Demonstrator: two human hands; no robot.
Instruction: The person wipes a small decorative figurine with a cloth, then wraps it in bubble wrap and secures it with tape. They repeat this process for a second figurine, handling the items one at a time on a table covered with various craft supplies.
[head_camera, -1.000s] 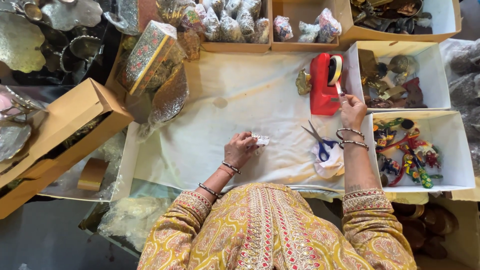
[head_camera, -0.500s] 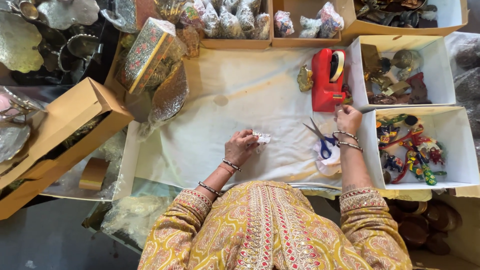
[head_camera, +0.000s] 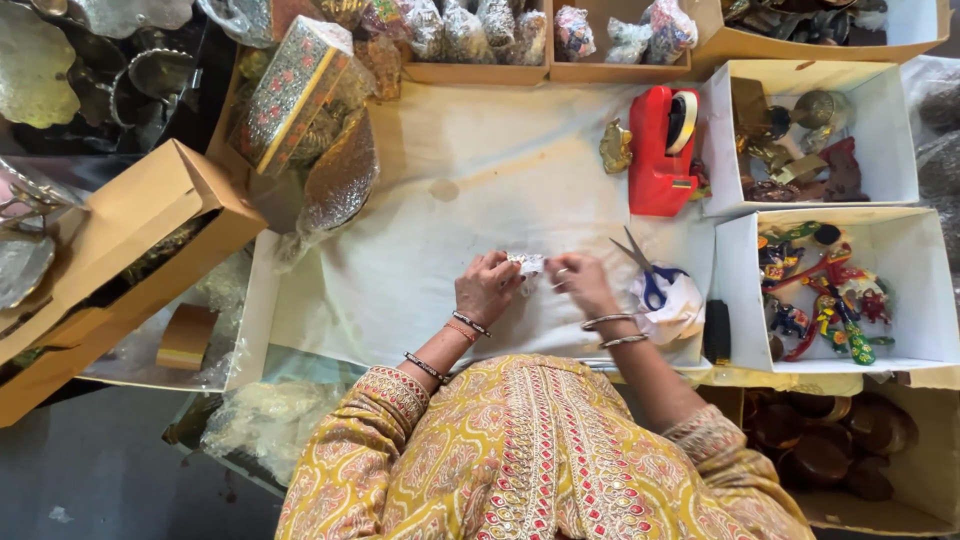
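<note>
A small clear-wrapped packet (head_camera: 527, 263) lies between my two hands over the white cloth (head_camera: 420, 250). My left hand (head_camera: 487, 287) pinches its left side. My right hand (head_camera: 580, 283) meets it from the right, fingers curled at the packet's edge. Both wrists wear bangles. Blue-handled scissors (head_camera: 648, 272) lie just right of my right hand, on a crumpled white wrap. Further back stands a red tape dispenser (head_camera: 662, 150).
White boxes at the right hold brass pieces (head_camera: 790, 150) and colourful trinkets (head_camera: 820, 300). Cardboard trays of wrapped packets (head_camera: 480, 25) line the back. A patterned box (head_camera: 290, 90) and an open brown carton (head_camera: 120, 260) sit at the left, with metal trays beyond.
My right hand has come back from the tape dispenser, past the scissors, and joined my left hand at the small packet. My left hand has stayed in place.
</note>
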